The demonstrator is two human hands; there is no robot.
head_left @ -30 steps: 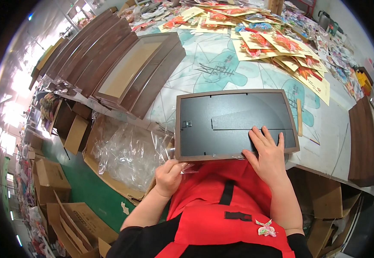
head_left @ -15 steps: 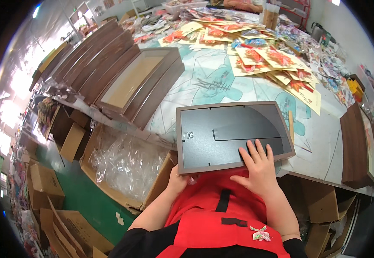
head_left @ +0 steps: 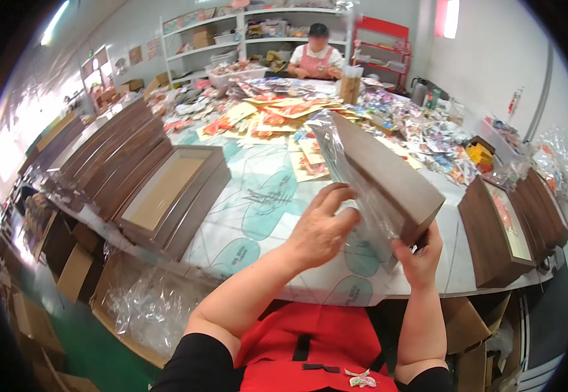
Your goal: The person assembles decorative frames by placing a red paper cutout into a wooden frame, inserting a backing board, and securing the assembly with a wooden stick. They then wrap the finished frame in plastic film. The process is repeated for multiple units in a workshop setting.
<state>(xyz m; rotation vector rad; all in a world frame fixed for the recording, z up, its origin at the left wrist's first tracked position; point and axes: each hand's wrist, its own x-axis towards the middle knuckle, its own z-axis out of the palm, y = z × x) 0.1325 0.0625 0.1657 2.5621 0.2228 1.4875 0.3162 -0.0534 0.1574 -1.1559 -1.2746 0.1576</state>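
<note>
A deep brown picture frame (head_left: 395, 171) is held up on edge over the table, tilted, with its side wall toward me. Around its lower corner my right hand (head_left: 421, 258) is closed, thumb on the near face. Clear plastic film (head_left: 370, 208) hangs along the frame's left face, shiny and partly loose at the top. My left hand (head_left: 326, 225) has its fingers curled in a pinch at the film's edge, beside the frame. The left fingertips are slightly blurred. What lies behind the film on that face is hard to make out.
Stacked brown frames (head_left: 166, 189) stand at the left, others (head_left: 496, 232) at the right edge. Yellow cards with red figures (head_left: 264, 121) pile mid-table. A carton of clear plastic (head_left: 147, 307) sits below left. Across the table a person (head_left: 316, 55) is seated.
The frame has been lifted from its back-up position and turned on edge to the right. My left hand has moved up to the film; my right hand now grips the lower corner. The view has risen.
</note>
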